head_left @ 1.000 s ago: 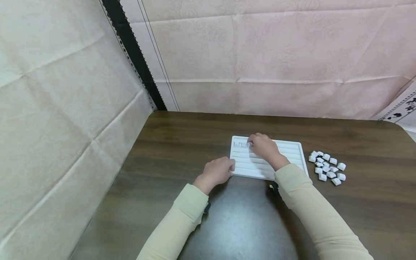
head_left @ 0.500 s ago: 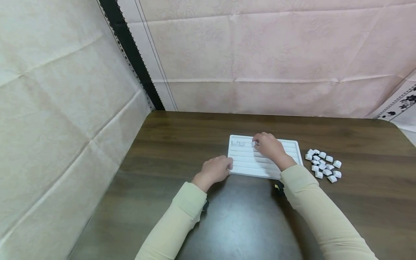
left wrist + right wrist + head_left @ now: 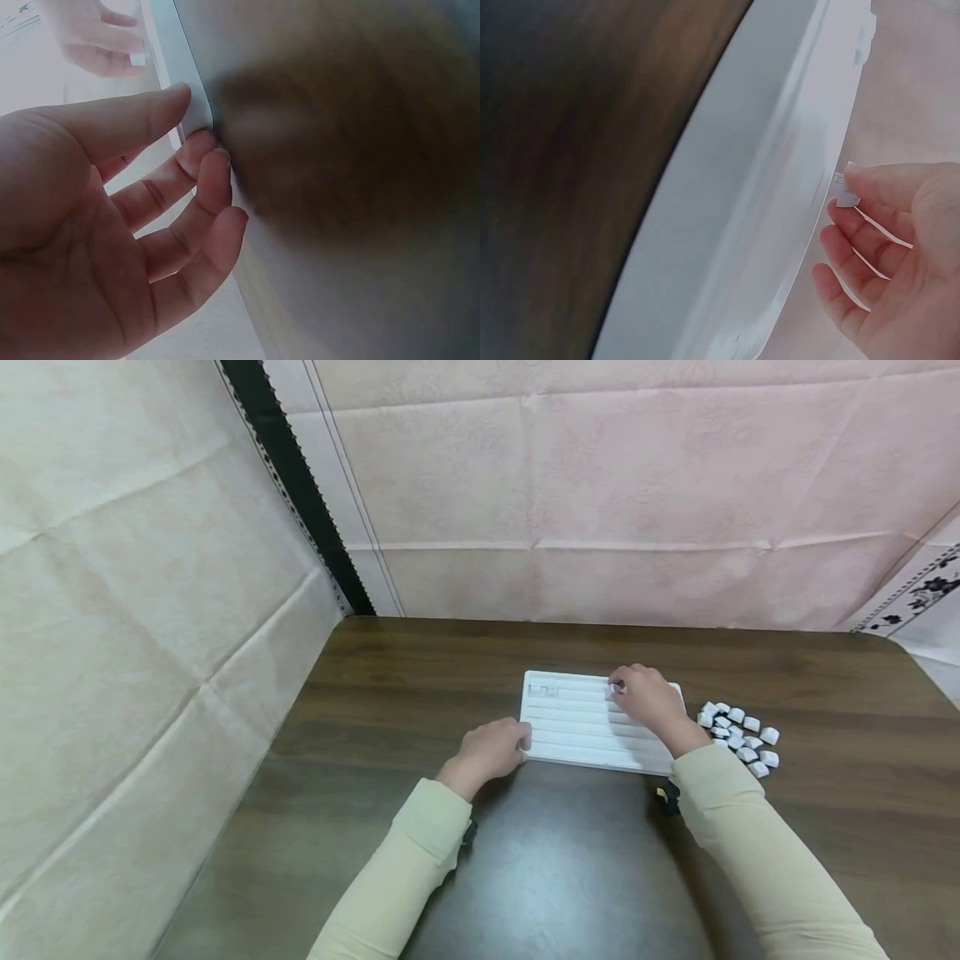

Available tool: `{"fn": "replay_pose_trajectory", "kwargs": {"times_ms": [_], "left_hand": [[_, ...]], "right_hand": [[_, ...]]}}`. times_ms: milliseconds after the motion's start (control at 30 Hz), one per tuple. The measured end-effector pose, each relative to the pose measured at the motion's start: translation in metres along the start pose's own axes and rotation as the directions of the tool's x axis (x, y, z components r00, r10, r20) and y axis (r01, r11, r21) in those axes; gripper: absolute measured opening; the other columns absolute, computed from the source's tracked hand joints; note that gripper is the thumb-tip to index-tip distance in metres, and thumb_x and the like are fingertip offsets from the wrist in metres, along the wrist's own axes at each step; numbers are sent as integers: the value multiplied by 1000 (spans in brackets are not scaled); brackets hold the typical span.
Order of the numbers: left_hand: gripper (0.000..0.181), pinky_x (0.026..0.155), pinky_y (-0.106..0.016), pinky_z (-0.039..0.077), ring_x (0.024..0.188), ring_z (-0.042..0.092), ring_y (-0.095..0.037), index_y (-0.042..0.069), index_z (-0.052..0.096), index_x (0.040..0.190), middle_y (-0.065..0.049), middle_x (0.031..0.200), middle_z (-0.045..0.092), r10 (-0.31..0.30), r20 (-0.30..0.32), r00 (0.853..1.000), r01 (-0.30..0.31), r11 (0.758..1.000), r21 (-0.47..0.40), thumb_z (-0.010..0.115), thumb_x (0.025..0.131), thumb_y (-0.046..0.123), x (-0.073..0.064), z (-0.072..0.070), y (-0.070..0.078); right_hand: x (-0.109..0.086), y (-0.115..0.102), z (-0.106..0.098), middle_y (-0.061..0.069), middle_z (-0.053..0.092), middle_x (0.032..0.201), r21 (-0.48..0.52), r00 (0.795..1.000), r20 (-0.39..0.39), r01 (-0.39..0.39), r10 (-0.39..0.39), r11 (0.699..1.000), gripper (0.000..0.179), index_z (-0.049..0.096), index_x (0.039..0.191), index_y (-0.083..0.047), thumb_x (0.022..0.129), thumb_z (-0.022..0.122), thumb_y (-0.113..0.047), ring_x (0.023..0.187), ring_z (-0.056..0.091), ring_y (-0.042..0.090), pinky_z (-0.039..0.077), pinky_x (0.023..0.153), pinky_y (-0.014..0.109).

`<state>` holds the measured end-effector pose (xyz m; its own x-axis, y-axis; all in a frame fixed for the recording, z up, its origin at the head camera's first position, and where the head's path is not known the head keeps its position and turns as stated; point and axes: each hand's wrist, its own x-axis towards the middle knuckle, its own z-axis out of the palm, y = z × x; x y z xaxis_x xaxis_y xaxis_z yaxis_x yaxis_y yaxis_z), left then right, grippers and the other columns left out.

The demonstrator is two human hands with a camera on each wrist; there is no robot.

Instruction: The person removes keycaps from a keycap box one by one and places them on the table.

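A white board (image 3: 570, 729) with raised parallel ridges lies on the table. My left hand (image 3: 491, 752) holds its near left corner; in the left wrist view, the thumb (image 3: 161, 109) lies over the rim and the index fingertip sits at its edge. Over the top row, toward the board's right side, my right hand (image 3: 648, 697) pinches a small white block (image 3: 847, 191) between thumb and index finger. Its other fingers are loosely bent. A few pale blocks (image 3: 543, 691) stand in the top row at the far left end.
Several loose white blocks (image 3: 752, 724) lie in a cluster right of the board, close to the right forearm. The brown wooden table (image 3: 420, 652) ends at a pale cloth wall (image 3: 637, 485) behind, with another cloth (image 3: 112, 610) on the left.
My right hand has moved right along the top row with the pinched block. My left hand keeps its hold at the corner. The head view has shifted slightly.
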<state>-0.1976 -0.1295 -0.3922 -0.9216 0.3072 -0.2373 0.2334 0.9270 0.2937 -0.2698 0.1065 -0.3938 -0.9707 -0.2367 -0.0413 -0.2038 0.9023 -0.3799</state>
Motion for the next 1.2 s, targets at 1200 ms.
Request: {"fn": "replay_pose_trajectory", "kwargs": {"times_ms": [1200], "left_hand": [[4, 65, -29, 42, 77, 51, -16, 17, 60, 93, 1, 86, 57, 20, -16, 1000, -21, 999, -47, 60, 89, 18, 1, 1, -2]], "right_hand": [[-47, 89, -34, 24, 54, 109, 17, 990, -103, -94, 96, 995, 30, 57, 113, 1, 90, 49, -17, 98, 52, 36, 42, 75, 52]]}}
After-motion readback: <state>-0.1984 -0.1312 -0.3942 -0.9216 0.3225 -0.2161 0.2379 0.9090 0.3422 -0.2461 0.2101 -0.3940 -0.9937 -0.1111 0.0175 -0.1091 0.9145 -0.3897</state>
